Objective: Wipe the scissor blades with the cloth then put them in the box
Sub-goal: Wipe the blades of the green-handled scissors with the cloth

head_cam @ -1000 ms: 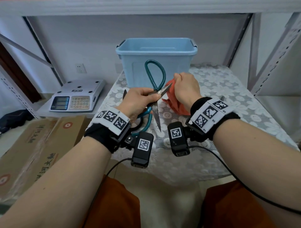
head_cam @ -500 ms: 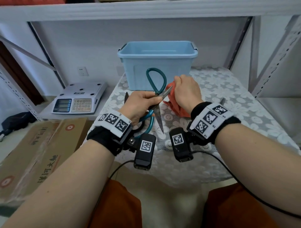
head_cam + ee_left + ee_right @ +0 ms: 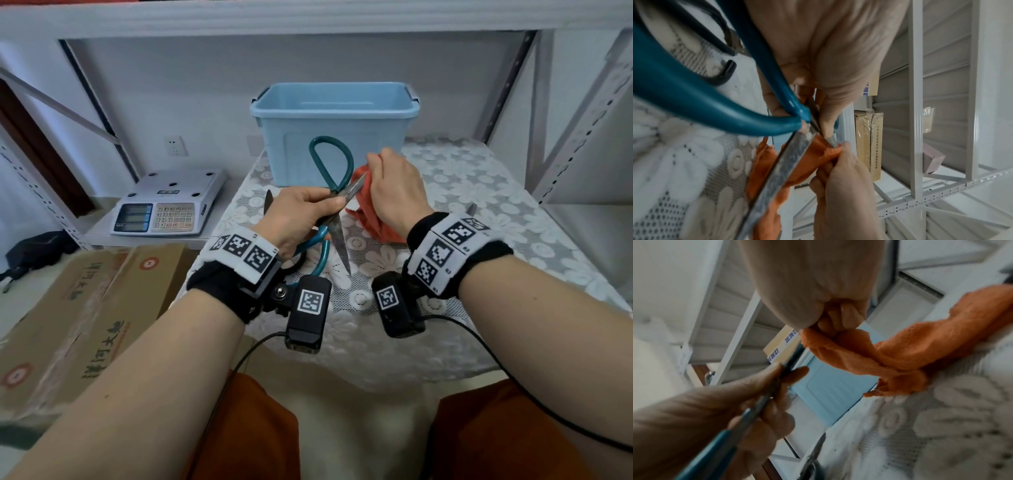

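- The left hand [image 3: 301, 216] grips the scissors [image 3: 331, 202] at the pivot, thumb and fingers curled round the crossing of the blades and the teal handles.
- The scissors stand open above the surface [image 3: 479, 192]: one blade points down toward the person, its tip just over the lace cover; the other blade [image 3: 356, 186] points up and right into the cloth [image 3: 368, 209].
- One handle loop [image 3: 330, 161] rises in front of the box [image 3: 334, 126]; the other loop lies under the left wrist.
- The right hand [image 3: 394, 188] has its fingers curled round a bunch of the orange cloth and pinches it against the upper blade, near the tip. The left wrist view shows the blade tip [image 3: 831, 142] entering the fold of cloth [image 3: 818, 155] at the right hand's fingers [image 3: 846, 155].
- The loose end of the cloth hangs down and rests on the surface.
- The box is light blue and open-topped; it stands at the rear of the surface, behind both hands, apart from the scissors.
- A second pair of scissors with dark handles [image 3: 723, 68] lies on the surface below the left hand.
- A weighing scale [image 3: 168, 202] sits on a low shelf to the left; cardboard cartons [image 3: 85, 318] lie in front of it.
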